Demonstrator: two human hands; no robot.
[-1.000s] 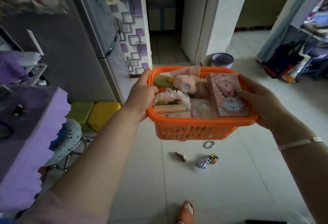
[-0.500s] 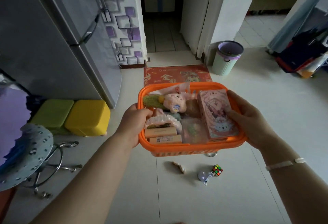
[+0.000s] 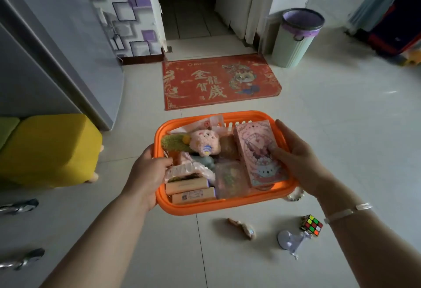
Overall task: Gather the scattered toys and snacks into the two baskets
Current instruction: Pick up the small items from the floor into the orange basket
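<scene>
I hold an orange plastic basket (image 3: pixel 182 209) in both hands above the tiled floor. My left hand (image 3: pixel 145 176) grips its left rim. My right hand (image 3: pixel 293 157) grips the right rim, thumb resting on a pink illustrated box (image 3: pixel 255 144) inside. Also in the basket lie a pink plush toy (image 3: pixel 205 143), a green fuzzy piece (image 3: pixel 173 143), two tan boxes (image 3: pixel 192 193) and a clear snack packet (image 3: pixel 230 179). Below the basket on the floor lie a small cube puzzle (image 3: pixel 311 225), a lilac pouch (image 3: pixel 290 242), a shell-like trinket (image 3: pixel 242 228) and a bracelet (image 3: pixel 296 195).
A red doormat (image 3: pixel 218 82) lies ahead before a dark doorway. A pale green bin (image 3: pixel 296 39) with a purple liner stands at the right of it. A fridge (image 3: pixel 45 59) and a yellow stool (image 3: pixel 47 148) are on the left, with chrome chair legs (image 3: pixel 20 205) near the lower left.
The view has tipped downward and the basket has dropped lower, closer to the floor. The doormat came into sight. Both hands keep their grip on the rims.
</scene>
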